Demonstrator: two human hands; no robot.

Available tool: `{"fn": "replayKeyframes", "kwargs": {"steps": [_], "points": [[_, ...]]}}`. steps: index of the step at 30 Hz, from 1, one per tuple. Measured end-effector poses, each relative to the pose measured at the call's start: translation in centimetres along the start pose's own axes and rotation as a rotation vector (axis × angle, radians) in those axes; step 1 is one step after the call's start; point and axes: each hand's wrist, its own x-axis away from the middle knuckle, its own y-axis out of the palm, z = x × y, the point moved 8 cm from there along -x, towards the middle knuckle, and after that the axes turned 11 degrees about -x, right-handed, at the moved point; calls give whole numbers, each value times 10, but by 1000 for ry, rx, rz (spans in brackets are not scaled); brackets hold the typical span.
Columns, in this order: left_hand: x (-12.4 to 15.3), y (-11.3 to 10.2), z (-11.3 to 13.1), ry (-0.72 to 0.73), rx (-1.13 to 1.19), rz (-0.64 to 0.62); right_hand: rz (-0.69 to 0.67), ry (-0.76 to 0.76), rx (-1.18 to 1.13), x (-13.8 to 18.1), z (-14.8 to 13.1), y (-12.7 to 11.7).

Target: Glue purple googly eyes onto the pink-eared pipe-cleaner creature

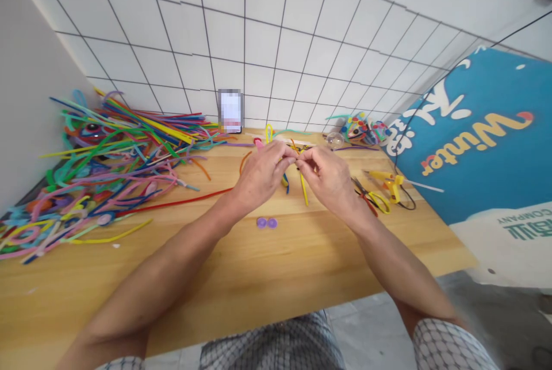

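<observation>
Both my hands meet above the middle of the wooden table. My left hand and my right hand each pinch the same yellow pipe cleaner, fingertips almost touching. Its free end hangs down between the hands, beside a short blue piece. Two small purple discs lie on the table just below my left wrist.
A big heap of coloured pipe cleaners covers the table's left side, with a long red one reaching toward the middle. Scissors and a yellow glue gun lie at right. A phone leans on the tiled wall. A blue banner stands at right.
</observation>
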Motion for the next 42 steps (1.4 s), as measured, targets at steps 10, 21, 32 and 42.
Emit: {"fn": "replayKeyframes", "kwargs": {"steps": [10,21,32,42], "points": [[18,25,-16,-354,543,179,163,197,-269,5,4,6],[1,10,-5,-48,195,-24,76,92,-114,2,3,4],[10,15,-10,-263,405,109,78,268,-299,4,8,6],[4,13,-13,-144,272,52,81,75,-30,2,-1,5]]}}
